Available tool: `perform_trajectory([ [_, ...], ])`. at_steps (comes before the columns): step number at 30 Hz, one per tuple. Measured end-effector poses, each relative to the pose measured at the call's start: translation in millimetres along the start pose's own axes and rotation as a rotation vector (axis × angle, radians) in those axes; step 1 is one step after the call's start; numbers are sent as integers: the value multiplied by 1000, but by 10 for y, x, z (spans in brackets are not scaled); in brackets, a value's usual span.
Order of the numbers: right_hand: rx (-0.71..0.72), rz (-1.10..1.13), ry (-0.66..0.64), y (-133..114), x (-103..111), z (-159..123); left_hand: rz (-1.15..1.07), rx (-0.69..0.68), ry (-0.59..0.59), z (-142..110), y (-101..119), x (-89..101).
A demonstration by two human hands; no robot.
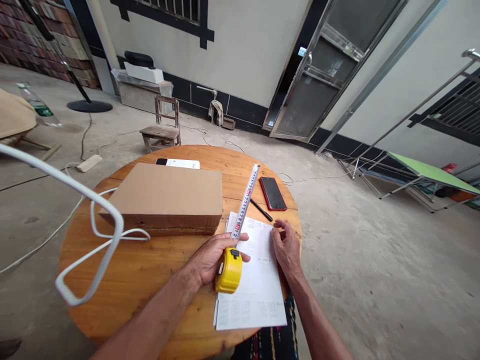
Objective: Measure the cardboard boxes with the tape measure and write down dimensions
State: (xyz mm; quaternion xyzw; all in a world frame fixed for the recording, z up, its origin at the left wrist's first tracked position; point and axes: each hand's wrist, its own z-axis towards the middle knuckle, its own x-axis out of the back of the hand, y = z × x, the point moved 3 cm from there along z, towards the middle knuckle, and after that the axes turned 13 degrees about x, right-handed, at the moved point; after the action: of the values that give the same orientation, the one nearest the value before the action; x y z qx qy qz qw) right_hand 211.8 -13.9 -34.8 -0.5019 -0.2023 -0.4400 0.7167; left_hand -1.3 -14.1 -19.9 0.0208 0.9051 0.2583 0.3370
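In my left hand (213,257) I hold a yellow tape measure (229,272). Its white blade (245,202) is pulled out and slants up and away over the table, passing between thumb and fingers. Beneath the tape lie several printed paper sheets (258,280). My right hand (287,247) rests at their upper right edge with curled fingers; whether they pinch the paper is hidden. A black pen (261,210) lies just beyond the sheets, beside a dark phone (273,193) with a red case. A closed brown cardboard box (168,192) stands left of the blade.
The round wooden table (183,280) carries a white object (183,163) behind the box. A thick white bent rod or cable (108,245) crosses the left foreground. Farther off stand a small wooden chair (161,131), a black round stand base (90,106) and a green-topped folding frame (431,167).
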Motion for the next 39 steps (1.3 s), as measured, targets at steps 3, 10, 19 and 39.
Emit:
perform_trajectory([
  [3, 7, 5, 19, -5, 1, 0, 28, -11, -31, -2, 4, 7],
  [10, 30, -60, 38, -37, 5, 16, 56, -86, -101, 10, -1, -14],
  [19, 66, -45, 50, 58, -16, 29, 39, -93, -175, 8, -30, -35],
  [39, -178, 171, -78, -39, 262, 219, 58, -241, -184, -921, -89, -25],
])
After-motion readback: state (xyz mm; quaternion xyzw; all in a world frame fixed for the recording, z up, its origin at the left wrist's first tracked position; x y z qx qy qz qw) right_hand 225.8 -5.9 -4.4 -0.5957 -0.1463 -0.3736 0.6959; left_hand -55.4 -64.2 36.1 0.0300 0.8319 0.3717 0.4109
